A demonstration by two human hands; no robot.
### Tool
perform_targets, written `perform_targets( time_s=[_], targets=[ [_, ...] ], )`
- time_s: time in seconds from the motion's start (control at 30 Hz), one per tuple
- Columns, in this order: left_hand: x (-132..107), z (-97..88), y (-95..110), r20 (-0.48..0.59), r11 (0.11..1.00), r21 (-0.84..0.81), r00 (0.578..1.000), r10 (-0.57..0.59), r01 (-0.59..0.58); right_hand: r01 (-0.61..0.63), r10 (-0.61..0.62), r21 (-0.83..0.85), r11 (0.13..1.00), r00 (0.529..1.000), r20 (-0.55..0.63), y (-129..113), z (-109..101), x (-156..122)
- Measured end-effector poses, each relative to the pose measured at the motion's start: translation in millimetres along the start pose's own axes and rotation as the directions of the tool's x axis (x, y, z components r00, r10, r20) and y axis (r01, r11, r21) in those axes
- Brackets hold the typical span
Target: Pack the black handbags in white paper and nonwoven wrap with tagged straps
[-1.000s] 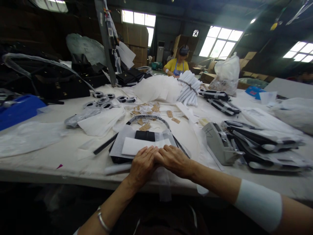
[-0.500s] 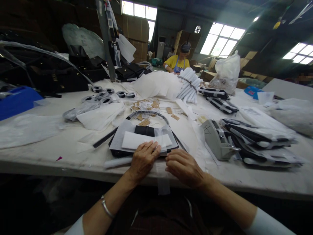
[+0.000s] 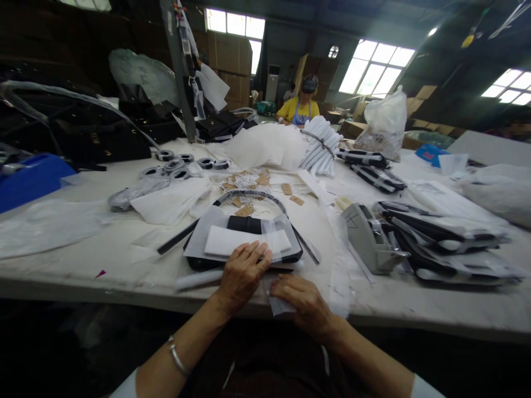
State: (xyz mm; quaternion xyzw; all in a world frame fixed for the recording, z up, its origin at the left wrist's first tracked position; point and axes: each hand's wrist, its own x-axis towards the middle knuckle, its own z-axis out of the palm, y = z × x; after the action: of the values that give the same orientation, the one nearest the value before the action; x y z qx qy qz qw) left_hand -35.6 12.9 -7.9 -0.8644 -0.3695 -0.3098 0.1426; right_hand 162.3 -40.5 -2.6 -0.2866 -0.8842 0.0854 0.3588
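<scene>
A black handbag [image 3: 199,263] lies on the table in front of me, its wrapped handle [image 3: 253,193] pointing away. A thin white sheet [image 3: 204,225] covers the front, and a thick white padding strip [image 3: 224,241] lies over that. Clear tape [image 3: 276,235] runs across the padding and down over the near edge. My left hand [image 3: 244,272] lies with outstretched fingers on the padding and tape. Just right of it, at the table edge, my right hand [image 3: 305,305] has its fingers closed on the tape's loose end [image 3: 280,305].
To the right stand a grey tape dispenser [image 3: 367,243] and stacked wrapped black bags [image 3: 452,243]. Cardboard tags [image 3: 244,210], white sheets [image 3: 269,143] and bundled white rolls [image 3: 319,145] lie beyond. Wrapped rings [image 3: 174,164] sit left. A person in yellow [image 3: 305,108] works across the table.
My right hand has moved down and slightly left, onto the tape's hanging end, which is now drawn up to the table edge. My left hand stays on the padding.
</scene>
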Motion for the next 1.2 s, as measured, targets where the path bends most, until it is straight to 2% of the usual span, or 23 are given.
perform_targets(
  time_s=[0.2, 0.37, 0.47, 0.57, 0.67, 0.77, 0.9, 0.97, 1.13, 1.2],
  targets=[
    [-3, -1.7, 2, -0.020, 1.000, -0.012, 1.000, 0.005, -0.005, -0.030, 0.030, 0.008, 1.000, 0.999, 0.044, -8, -6, 7],
    [-5, -0.5, 8, -0.047, 0.999, -0.035, 0.998, -0.039, 0.037, 0.052, -0.043, -0.108, 0.993, 0.995, 0.090, -13, -25, 42],
    [-6, -0.6, 9, -0.078, 0.996, -0.067, 0.995, -0.064, 0.058, 0.038, -0.029, -0.149, 0.988, 0.997, 0.066, -6, -33, 57],
    [-7, -5.5, 10, -0.086, 0.990, -0.123, 0.993, -0.084, 0.073, -0.045, 0.056, -0.134, 0.990, 0.995, 0.080, 5, -36, 61],
    [-6, -15.1, 11, -0.035, 0.970, -0.215, 0.992, -0.122, 0.111, -0.152, 0.169, -0.105, 0.983, 0.969, 0.180, 15, -38, 64],
    [-2, -21.6, 13, -0.002, 0.947, -0.275, 0.985, -0.175, 0.167, -0.274, 0.292, -0.103, 0.956, 0.913, 0.285, 25, -41, 72],
    [6, -17.2, 19, -0.063, 0.933, -0.264, 0.961, -0.270, 0.245, -0.423, 0.422, -0.083, 0.902, 0.828, 0.368, 37, -44, 87],
    [9, -13.1, 21, -0.076, 0.927, -0.261, 0.951, -0.299, 0.270, -0.481, 0.466, -0.058, 0.875, 0.803, 0.371, 42, -44, 92],
    [16, -9.1, 23, -0.079, 0.903, -0.262, 0.925, -0.371, 0.340, -0.550, 0.509, 0.047, 0.834, 0.799, 0.320, 52, -35, 96],
    [18, -9.2, 23, -0.075, 0.896, -0.258, 0.917, -0.392, 0.362, -0.581, 0.538, 0.059, 0.812, 0.784, 0.308, 56, -30, 96]
  ],
)
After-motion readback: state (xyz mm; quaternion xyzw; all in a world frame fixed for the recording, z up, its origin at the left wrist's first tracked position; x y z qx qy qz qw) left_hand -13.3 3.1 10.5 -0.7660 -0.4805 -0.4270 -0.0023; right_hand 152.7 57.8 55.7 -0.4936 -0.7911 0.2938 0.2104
